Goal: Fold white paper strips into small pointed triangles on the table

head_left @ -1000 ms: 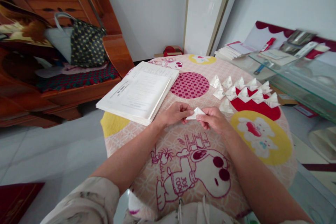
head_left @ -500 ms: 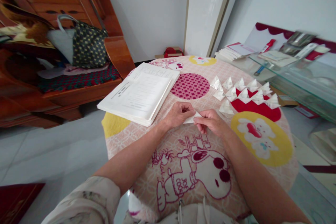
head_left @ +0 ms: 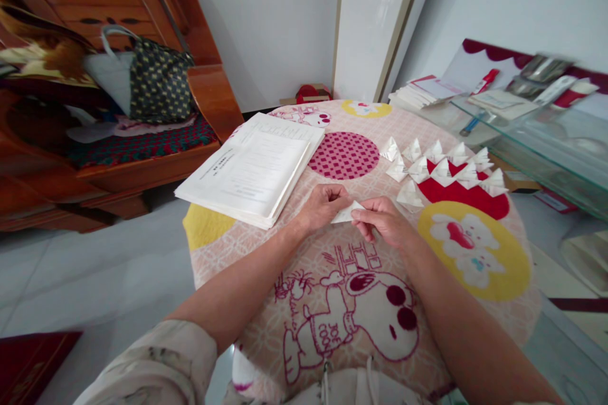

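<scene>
A small folded piece of white paper (head_left: 346, 212) is held between my two hands above the cloth-covered round table (head_left: 266, 266). My left hand (head_left: 323, 205) pinches its left side, fingers curled. On its right edge, the thumb and fingers of my right hand (head_left: 381, 218) are closed. Parts of the paper are hidden behind my fingers. To the right stand several folded paper pieces (head_left: 441, 171) with pointed tops, set in rows. At the left lies a thick stack of printed paper sheets (head_left: 259, 168).
A wooden bench (head_left: 216, 98) with a patterned bag (head_left: 159, 79) on it stands at the left. Close to the table's right side is a glass shelf (head_left: 546, 145) carrying metal bowls (head_left: 541, 76), papers and a red marker (head_left: 485, 81).
Both hands stay in nearly the same place with the paper between them. The paper's visible face has shifted very slightly.
</scene>
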A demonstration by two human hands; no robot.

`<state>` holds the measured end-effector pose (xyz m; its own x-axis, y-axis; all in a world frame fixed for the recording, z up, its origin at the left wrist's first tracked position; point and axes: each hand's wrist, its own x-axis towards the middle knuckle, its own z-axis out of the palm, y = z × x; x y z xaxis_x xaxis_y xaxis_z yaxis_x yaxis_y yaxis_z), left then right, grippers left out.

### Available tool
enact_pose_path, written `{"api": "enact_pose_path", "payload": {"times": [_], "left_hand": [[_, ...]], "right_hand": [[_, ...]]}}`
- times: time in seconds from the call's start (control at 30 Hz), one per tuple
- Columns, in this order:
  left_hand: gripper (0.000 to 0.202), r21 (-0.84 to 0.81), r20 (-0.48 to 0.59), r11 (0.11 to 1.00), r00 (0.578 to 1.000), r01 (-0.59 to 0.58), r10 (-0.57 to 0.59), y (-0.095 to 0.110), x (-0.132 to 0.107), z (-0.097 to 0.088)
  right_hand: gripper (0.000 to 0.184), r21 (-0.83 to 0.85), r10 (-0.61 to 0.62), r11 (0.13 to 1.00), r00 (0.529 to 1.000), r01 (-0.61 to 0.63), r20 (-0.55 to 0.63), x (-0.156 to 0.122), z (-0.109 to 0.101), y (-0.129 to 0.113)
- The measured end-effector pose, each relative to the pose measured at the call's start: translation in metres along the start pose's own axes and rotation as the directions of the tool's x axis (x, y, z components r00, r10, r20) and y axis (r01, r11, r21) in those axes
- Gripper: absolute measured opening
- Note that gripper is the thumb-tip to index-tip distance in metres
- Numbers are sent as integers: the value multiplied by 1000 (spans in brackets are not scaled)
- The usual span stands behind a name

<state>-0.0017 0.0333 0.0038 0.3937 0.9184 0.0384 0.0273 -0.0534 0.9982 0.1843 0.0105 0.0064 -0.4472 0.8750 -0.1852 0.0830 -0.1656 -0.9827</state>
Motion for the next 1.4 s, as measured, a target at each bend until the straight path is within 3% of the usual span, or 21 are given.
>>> {"api": "enact_pose_path", "payload": {"times": [0.17,0.33,0.67,1.1,1.23,1.4], "left_hand": [[29,-215,-40,971,993,103,-114,-8,5,-3],[32,-379,-49,911,980,161,-194,-10,7,-4],[25,-395,32,886,968,243,-251,-5,6,0],[16,-537,170,760,929,366,-328,-7,9,1],[17,-561,127,761,943,325,-308,-9,8,0],[16,-501,50,825,961,261,-273,-9,7,0]], "right_hand": [[37,127,-50,990,997,57,-57,4,-4,5],[29,63,-122,989,979,133,-163,7,-2,4],[27,31,-185,980,959,196,-214,8,-2,8],[26,28,-226,971,954,236,-198,6,0,4],[24,26,-225,972,955,234,-195,5,-2,3],[20,26,-227,971,945,240,-237,7,-4,6]]}}
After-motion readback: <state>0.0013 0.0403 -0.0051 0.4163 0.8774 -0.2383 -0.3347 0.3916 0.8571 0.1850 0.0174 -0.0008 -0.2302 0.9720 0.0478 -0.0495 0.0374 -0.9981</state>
